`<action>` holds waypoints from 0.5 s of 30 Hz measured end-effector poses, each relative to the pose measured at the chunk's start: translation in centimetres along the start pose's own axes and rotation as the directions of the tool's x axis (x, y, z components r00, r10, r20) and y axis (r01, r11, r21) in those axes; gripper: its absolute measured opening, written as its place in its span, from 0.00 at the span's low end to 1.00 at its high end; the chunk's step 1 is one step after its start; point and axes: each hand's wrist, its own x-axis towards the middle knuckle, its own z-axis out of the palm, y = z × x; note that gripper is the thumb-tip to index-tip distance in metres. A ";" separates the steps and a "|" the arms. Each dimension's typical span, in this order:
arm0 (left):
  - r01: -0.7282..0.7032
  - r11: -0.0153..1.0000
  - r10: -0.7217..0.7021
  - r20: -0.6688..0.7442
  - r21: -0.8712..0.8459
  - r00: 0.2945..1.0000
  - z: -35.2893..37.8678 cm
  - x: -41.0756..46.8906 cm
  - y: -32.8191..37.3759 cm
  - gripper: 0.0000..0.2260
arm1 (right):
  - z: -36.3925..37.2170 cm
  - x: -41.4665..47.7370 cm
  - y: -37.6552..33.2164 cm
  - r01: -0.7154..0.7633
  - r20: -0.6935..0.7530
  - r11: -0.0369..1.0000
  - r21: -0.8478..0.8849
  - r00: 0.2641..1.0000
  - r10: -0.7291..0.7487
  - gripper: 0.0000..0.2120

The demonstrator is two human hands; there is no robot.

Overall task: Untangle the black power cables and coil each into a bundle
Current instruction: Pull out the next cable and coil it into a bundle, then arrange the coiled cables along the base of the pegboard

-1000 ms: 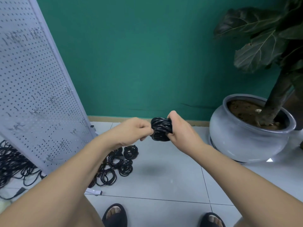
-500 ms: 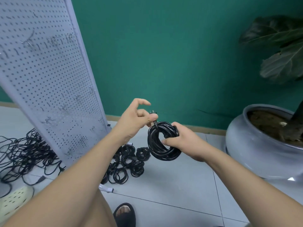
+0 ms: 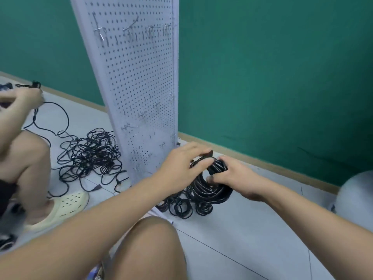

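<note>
**Head view: partway through the job**

My right grip (image 3: 238,178) is curled round a nearly finished coil (image 3: 210,190), held just right of the pegboard's (image 3: 141,87) foot. My left grip (image 3: 181,168) lies over the coil's top; whether it pinches or only rests there I cannot tell. Below the coil, at the pegboard's base, lie several small finished bundles (image 3: 181,207). Left of the pegboard a big tangle (image 3: 90,158) sprawls on the floor (image 3: 252,229), where another person's hand (image 3: 22,100) works a strand. I judge much is left. No brand or writing is readable.
</note>
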 end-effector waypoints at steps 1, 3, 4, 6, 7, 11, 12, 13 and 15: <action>0.029 0.999 -0.030 0.036 0.021 0.999 -0.4 -1.1 -1.8 0.21 | 0.7 1.2 -0.4 0.000 0.055 0.998 -0.058 0.998 0.003 0.14; 0.105 0.991 -0.113 0.089 0.087 0.990 -0.3 -3.5 -5.1 0.29 | 2.2 3.6 -0.8 0.005 0.176 0.985 -0.171 0.984 0.025 0.14; 0.163 0.982 -0.172 0.099 0.094 0.980 0.1 -4.7 -6.8 0.30 | 3.2 4.8 -0.7 0.008 0.235 0.975 -0.221 0.971 0.045 0.14; 0.295 0.954 -0.299 0.080 0.061 0.951 1.2 -6.9 -9.5 0.30 | 5.2 7.1 -0.3 0.031 0.334 0.948 -0.318 0.939 0.081 0.14; 0.349 0.936 -0.352 0.063 0.051 0.934 1.8 -7.8 -10.6 0.29 | 6.2 8.3 0.1 0.058 0.373 0.931 -0.359 0.924 0.087 0.15; 0.403 0.910 -0.409 0.051 0.100 0.911 3.9 -9.0 -14.9 0.14 | 9.9 13.9 2.1 0.184 0.487 0.862 -0.472 0.870 0.080 0.18; 0.413 0.903 -0.421 0.050 0.115 0.906 4.3 -8.8 -15.8 0.13 | 10.7 15.4 2.6 0.219 0.509 0.846 -0.486 0.858 0.070 0.18; 0.427 0.897 -0.434 0.040 0.116 0.900 4.8 -8.9 -16.8 0.14 | 11.5 16.8 2.8 0.259 0.533 0.829 -0.495 0.845 0.055 0.17; 0.461 0.880 -0.462 -0.022 0.116 0.886 5.8 -9.2 -18.8 0.19 | 12.7 19.4 2.8 0.335 0.566 0.803 -0.492 0.824 0.003 0.14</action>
